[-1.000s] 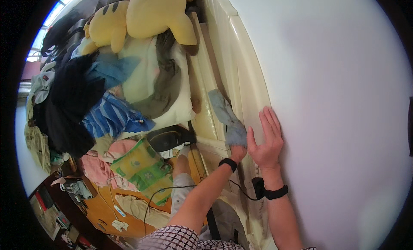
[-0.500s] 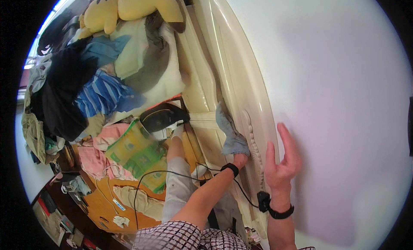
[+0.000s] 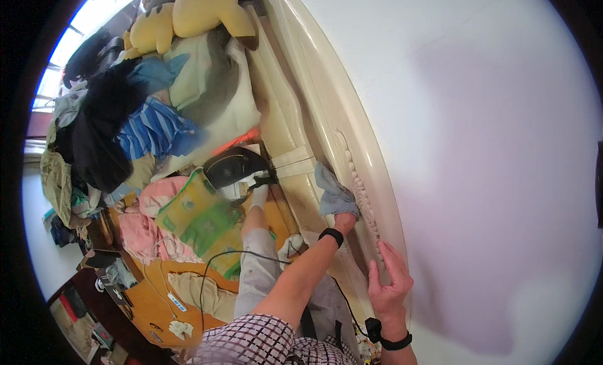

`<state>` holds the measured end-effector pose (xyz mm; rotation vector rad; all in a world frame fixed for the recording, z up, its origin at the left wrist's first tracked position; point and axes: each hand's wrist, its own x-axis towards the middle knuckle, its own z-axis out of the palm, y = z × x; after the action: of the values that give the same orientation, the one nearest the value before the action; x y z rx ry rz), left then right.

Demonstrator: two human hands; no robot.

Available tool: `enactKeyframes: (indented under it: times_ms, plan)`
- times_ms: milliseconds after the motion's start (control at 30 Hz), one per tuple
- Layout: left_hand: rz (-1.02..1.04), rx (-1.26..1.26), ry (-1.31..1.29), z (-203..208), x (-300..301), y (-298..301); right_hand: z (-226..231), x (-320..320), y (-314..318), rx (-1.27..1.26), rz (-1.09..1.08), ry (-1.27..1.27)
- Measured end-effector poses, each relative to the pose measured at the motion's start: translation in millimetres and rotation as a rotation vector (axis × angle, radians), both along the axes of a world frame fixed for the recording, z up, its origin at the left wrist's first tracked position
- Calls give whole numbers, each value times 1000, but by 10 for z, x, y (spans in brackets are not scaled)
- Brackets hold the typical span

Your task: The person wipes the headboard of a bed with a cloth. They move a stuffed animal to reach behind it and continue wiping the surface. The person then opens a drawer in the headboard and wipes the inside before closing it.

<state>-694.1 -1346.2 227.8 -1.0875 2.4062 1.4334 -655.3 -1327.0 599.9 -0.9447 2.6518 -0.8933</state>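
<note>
Soft grey-blue cloth (image 3: 337, 194) wraps the left hand (image 3: 346, 222) at the glossy, curved cream panel (image 3: 326, 70); its hidden grip I cannot tell. The right hand (image 3: 391, 286), grip wide, is beside knobbly carved trim (image 3: 360, 190). The cloth looks more bunched than a second ago.

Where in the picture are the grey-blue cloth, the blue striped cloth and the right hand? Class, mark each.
Grey-blue cloth (image 3: 338, 198): head view, on its crumpled middle.
Blue striped cloth (image 3: 154, 128): head view, on its striped middle.
Right hand (image 3: 390, 289): head view, on the middle of the hand.
</note>
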Motion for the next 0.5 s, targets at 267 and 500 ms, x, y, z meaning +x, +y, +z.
enactKeyframes:
  times_ms: [267,500]
  plan:
    - [-218,-489,13,290,97,-810,29,-70,16,63,-92,-78]
    - [541,266,592,947,-468,-2626,-41,-112,-444,58,-49,-132]
